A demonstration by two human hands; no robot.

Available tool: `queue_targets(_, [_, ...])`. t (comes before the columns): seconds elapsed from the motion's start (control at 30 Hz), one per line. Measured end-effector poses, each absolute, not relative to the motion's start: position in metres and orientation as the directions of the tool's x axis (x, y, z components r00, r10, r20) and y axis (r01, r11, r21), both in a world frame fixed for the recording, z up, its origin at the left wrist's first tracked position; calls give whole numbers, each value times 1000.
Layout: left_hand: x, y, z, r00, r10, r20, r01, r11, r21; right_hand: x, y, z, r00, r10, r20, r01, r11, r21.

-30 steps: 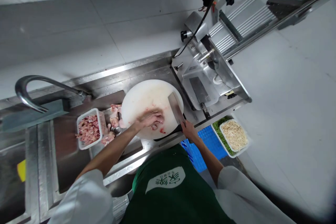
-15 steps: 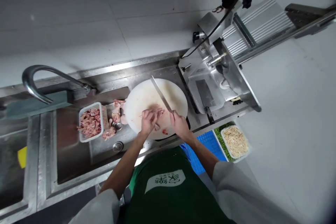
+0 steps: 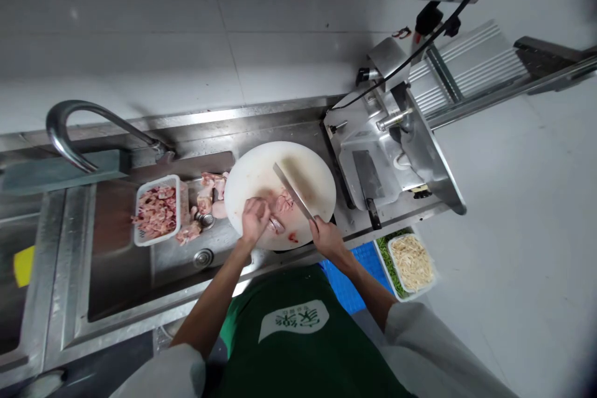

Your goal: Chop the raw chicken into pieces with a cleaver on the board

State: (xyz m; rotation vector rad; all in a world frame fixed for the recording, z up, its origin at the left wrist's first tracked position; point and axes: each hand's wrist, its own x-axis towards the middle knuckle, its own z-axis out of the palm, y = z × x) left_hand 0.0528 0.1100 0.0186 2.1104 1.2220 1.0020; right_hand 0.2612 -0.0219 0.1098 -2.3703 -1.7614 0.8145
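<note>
My right hand point(image 3: 326, 239) is wrapped round the handle of a knife point(image 3: 293, 191), whose blade points up and to the left over a round white cutting board point(image 3: 247, 168). My left hand point(image 3: 255, 219) is closed at the board's left part, beside pieces of raw meat; what its fingers hold, if anything, is too small to tell. Cut meat point(image 3: 284, 201) lies between that hand and the blade. Another piece of meat point(image 3: 276, 225) rests lower on the board, and a small red scrap point(image 3: 293, 237) is near the front edge.
In the sink point(image 3: 116, 273) stand a white basket of meat pieces point(image 3: 157, 211) and loose meat point(image 3: 205, 199). A faucet point(image 3: 69, 143) arches behind. To the right, a slicing machine point(image 3: 396, 124) holds a tray with a cleaver point(image 3: 366, 174). Below are containers of shredded food point(image 3: 411, 261).
The knife has swung lower and its tip has come down nearer the board. My left hand has moved left, away from the blade. The whole view has shifted slightly.
</note>
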Motion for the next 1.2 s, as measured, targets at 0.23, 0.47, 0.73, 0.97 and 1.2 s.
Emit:
queue_targets(0.23, [13,105,36,805,569,169,362,-697,619,226,27,85,76,921,-383,815,-279,-508])
queue_targets(0.47, [31,94,4,717,688,113,533,-645,548,255,7,65,63,900,-432,834,-286,-473])
queue_targets(0.73, [45,53,-11,146,943,298,706,-310,636,235,-8,93,143,894,-424,866,-320,-384])
queue_targets(0.97, [33,56,-17,266,916,300,579,-401,710,193,19,109,106,970,-220,799,-215,-562])
queue_targets(1.2, [45,59,-25,347,892,289,540,-442,716,211,-18,66,56,870,-491,823,-318,-471])
